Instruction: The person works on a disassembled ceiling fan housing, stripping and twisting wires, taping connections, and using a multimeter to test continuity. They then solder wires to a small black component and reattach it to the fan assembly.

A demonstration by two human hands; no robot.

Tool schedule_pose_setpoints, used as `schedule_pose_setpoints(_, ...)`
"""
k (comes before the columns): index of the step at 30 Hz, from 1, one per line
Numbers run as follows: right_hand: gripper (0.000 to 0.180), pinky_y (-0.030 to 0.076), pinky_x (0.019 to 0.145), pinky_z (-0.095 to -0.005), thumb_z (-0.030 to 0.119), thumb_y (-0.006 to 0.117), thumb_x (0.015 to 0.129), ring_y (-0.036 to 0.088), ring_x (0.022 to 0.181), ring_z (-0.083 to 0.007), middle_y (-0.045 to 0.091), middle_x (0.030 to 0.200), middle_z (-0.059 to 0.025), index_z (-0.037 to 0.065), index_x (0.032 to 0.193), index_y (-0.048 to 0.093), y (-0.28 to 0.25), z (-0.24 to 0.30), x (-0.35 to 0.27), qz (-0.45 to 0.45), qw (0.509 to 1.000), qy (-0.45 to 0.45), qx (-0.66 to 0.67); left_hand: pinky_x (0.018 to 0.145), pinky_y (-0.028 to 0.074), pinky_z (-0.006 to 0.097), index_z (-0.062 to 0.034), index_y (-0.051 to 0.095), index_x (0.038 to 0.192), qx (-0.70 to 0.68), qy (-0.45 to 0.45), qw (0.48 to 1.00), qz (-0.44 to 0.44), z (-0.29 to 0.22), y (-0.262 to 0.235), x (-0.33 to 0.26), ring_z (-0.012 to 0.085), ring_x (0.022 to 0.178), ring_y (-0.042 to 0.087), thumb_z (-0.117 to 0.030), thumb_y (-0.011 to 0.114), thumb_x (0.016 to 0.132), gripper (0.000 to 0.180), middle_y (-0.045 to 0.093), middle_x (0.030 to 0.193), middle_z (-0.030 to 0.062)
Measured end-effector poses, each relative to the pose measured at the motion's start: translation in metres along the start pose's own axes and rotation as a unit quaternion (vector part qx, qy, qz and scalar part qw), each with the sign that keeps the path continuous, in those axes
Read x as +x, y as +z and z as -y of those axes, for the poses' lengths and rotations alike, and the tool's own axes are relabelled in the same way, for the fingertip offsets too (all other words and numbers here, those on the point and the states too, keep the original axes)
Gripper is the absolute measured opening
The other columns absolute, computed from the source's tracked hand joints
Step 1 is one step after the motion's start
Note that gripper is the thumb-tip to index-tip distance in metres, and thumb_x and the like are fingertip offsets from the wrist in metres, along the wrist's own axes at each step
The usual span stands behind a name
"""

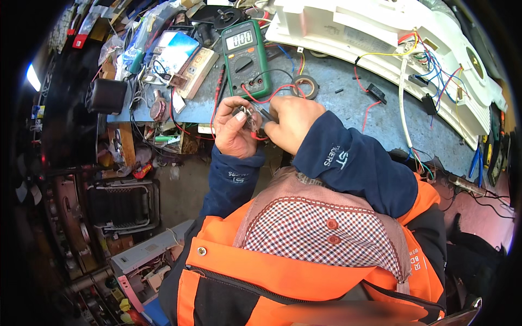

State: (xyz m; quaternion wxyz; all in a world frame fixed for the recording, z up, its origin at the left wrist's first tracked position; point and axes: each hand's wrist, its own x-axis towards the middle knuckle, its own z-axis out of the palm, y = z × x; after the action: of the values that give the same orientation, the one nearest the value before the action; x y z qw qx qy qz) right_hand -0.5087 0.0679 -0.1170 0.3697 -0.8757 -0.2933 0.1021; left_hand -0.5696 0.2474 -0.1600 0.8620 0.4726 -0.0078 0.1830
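Where the scuffed blue bench (340, 75) runs left, a pale block (199, 74) with straight sides lies at a slant. Next, the left hand (235, 128) pinches a small, shiny, bumpy metal part (248, 114) near the bench edge, below the green meter (260, 76), a hard box with a round dial. Beside it, the right hand (297, 122) grips a dark stick (265, 114). Just past that hand lies a flat ring of tape (312, 92). Farther right come a little black box (376, 93) on red wire and a big, curved white shell (348, 39), cut off on top. Fingers cover much of the part, so its full shape is hard to see. I cannot tell if the stick touches it.
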Motion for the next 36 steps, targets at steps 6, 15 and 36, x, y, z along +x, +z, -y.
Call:
schedule_pose_setpoints(6,0.03,0.06,0.076,-0.0472,0.015,0.075,0.095,0.077,0.091,-0.0401,0.078,0.101,-0.0185,0.007,0.124,0.07,-0.031,-0.019,-0.033,-0.208,0.959,-0.077,0.178,0.059,0.053,0.031,0.0031,0.065,0.124,0.048,-0.065,0.997,-0.021,0.0,0.014,-0.001,0.0171,0.065,0.064,-0.008,0.071,0.1,0.027,0.072,0.096,0.0144)
schedule_pose_setpoints(15,0.059,0.053,0.089,-0.0284,-0.016,0.058,0.093,0.065,0.096,-0.0161,0.067,0.11,-0.0104,-0.003,0.151,0.059,-0.094,-0.053,-0.068,-0.237,0.888,-0.227,0.321,0.073,0.063,0.03,0.008,0.063,0.14,0.122,-0.099,0.986,0.052,0.009,0.066,0.003,0.0159,0.079,0.074,0.002,0.073,0.1,0.042,0.076,0.103,0.0116)
schedule_pose_setpoints(36,0.022,0.058,0.087,-0.0302,0.011,0.064,0.11,0.072,0.096,-0.0145,0.077,0.106,-0.0106,-0.005,0.122,0.073,-0.039,-0.064,-0.058,-0.225,0.85,-0.005,0.476,0.07,0.06,0.027,0.0051,0.058,0.133,0.199,-0.148,0.966,0.07,0.028,0.081,0.011,0.0124,0.081,0.073,0.01,0.078,0.095,0.043,0.076,0.104,0.012)
